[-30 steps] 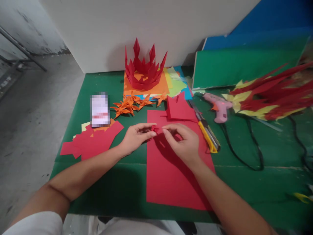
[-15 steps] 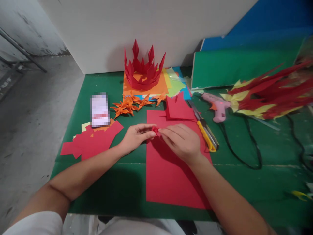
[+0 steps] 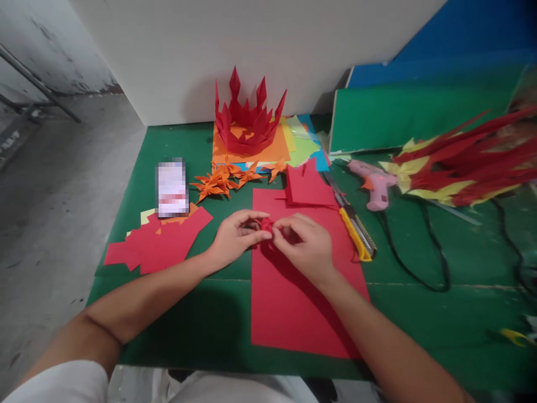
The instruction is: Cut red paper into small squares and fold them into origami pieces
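Between my two hands is a small folded red paper piece (image 3: 267, 224), its exact shape partly hidden by fingers. My left hand (image 3: 238, 235) pinches it from the left with thumb and fingers. From the right, the thumb and fingertips of my right hand (image 3: 305, 242) grip its edge. Both hands are above a large red paper sheet (image 3: 302, 308) lying flat on the green table. Behind them rest smaller cut red papers (image 3: 309, 187). Just right of these lies a yellow utility knife (image 3: 356, 232).
A red paper crown (image 3: 247, 131) stands at the back on coloured sheets, with several orange paper flowers (image 3: 216, 182) in front. Left are a phone (image 3: 172, 187) and red paper scraps (image 3: 157, 240). A pink glue gun (image 3: 373, 182) with a cord and red-yellow paper streamers (image 3: 470, 159) lie right.
My right hand has turned slightly and its fingers have opened into a rounder pinch. My left fingers have shifted on the red paper piece, so more of it shows.
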A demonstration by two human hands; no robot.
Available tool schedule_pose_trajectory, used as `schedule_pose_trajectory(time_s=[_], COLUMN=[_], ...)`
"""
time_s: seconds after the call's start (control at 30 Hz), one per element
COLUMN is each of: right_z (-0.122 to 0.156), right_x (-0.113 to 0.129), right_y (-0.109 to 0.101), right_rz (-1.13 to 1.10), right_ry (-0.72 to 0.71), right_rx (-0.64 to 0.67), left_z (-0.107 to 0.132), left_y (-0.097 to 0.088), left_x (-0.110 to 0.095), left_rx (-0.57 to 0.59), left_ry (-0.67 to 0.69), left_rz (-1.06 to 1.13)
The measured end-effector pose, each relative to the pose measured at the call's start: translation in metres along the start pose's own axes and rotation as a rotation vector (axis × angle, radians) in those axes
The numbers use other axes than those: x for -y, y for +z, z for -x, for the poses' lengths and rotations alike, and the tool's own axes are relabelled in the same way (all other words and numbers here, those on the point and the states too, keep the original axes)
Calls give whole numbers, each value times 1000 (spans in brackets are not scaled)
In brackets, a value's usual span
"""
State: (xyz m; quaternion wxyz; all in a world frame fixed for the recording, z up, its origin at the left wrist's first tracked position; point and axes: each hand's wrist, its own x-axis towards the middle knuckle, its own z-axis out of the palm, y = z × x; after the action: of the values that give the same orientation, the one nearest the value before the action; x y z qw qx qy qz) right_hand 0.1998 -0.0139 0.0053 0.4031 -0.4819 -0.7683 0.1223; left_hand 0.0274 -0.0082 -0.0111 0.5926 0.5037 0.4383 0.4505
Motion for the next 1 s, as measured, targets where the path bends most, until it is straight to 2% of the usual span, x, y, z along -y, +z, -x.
schedule_pose_trajectory(time_s=[0.17, 0.27, 0.4, 0.5, 0.57, 0.67, 0.83, 1.0], right_z=[-3, -5, -6, -6, -6, -4, -1, 0], right_x=[9, 10, 6, 4, 2, 1, -4, -7], right_y=[1, 1, 1, 1, 1, 0, -2, -3], right_rz=[-396, -630, -787, -807, -765, -558, -113, 169], right_ry=[443, 634, 754, 764, 731, 582, 173, -247], right_rx=[82, 150, 233, 292, 309, 263, 53, -80], left_z=[2, 2, 2, 3, 3, 3, -1, -4], left_y=[-4, -5, -4, -4, -3, -3, -2, -3], left_x=[-2, -4, -6, -6, -5, -3, -2, -3], left_rx=[45, 47, 51, 51, 62, 101, 143, 111], left_ry=[263, 424, 583, 574, 514, 393, 183, -32], left_rz=[-199, -341, -467, -506, -496, -377, -81, 186])
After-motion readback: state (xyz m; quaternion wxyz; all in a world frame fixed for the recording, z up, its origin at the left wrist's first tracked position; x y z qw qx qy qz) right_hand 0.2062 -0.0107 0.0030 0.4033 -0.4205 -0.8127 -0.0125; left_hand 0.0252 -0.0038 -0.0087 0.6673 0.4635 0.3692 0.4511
